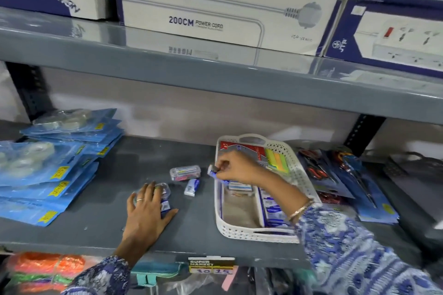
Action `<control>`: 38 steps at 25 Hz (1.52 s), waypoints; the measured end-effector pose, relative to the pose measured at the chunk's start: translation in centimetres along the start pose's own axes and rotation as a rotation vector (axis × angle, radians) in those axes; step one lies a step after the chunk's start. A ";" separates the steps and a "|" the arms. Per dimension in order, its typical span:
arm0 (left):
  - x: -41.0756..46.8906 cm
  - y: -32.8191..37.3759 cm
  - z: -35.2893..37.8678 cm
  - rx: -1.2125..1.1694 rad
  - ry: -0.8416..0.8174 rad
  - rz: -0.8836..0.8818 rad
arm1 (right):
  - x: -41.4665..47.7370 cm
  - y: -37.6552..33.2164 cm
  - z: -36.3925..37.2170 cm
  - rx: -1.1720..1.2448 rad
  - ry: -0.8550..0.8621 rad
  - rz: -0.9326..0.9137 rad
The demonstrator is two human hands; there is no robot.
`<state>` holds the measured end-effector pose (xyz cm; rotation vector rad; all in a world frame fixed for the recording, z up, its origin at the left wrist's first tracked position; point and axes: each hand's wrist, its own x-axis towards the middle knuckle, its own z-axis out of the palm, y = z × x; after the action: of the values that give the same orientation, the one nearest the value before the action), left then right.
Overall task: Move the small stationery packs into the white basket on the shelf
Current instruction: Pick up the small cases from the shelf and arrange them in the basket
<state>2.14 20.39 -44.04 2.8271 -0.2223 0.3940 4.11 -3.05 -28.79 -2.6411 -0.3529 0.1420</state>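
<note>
A white perforated basket stands on the grey shelf, right of centre, with stationery inside: red packs, coloured sticky notes, blue-and-white packs. My right hand hovers over the basket's left rim, fingers pinched on a small blue-and-white pack. My left hand lies flat on the shelf over a clear case and a small blue pack, fingers spread on top of them. Between the hands lie a clear plastic box of small items and a loose blue-and-white pack.
Stacked blue tape blister packs fill the shelf's left side. Scissors in dark packs lie right of the basket. The upper shelf carries power cord boxes. A price tag sits on the front edge, with coloured goods below.
</note>
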 end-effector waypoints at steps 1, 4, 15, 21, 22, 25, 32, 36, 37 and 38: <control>-0.1 -0.1 0.1 -0.009 0.015 0.010 | -1.5 1.6 -1.6 -0.033 -0.012 0.008; 0.0 0.0 0.2 -0.035 0.071 0.033 | -7.0 7.1 -4.2 -0.149 -0.106 0.124; 0.1 0.1 0.5 0.031 0.094 0.036 | -13.0 13.0 -2.3 -0.242 -0.211 0.308; 0.1 0.0 0.7 0.037 0.129 0.040 | -12.6 13.5 -1.3 -0.237 -0.184 0.249; 0.1 0.1 0.8 0.037 0.134 0.045 | -12.6 13.6 -1.2 -0.252 -0.171 0.245; 0.2 0.1 0.8 0.018 0.133 0.025 | -12.7 13.5 -1.1 -0.315 -0.147 0.241; 0.1 0.4 0.6 0.007 0.136 0.020 | -12.7 13.5 -1.1 -0.310 -0.129 0.270; 0.1 0.3 0.4 0.007 0.125 0.023 | -12.5 13.3 -0.5 -0.408 -0.147 0.272; 0.2 0.4 0.3 0.001 0.118 0.021 | -12.5 13.1 -0.6 -0.430 -0.164 0.289; 0.1 0.5 0.1 -0.004 0.108 0.015 | -12.2 12.6 -0.8 -0.443 -0.174 0.305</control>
<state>2.19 19.91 -43.99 2.7908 -0.2220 0.5476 -4.70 -17.53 -33.51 -3.1183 -0.0317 0.4395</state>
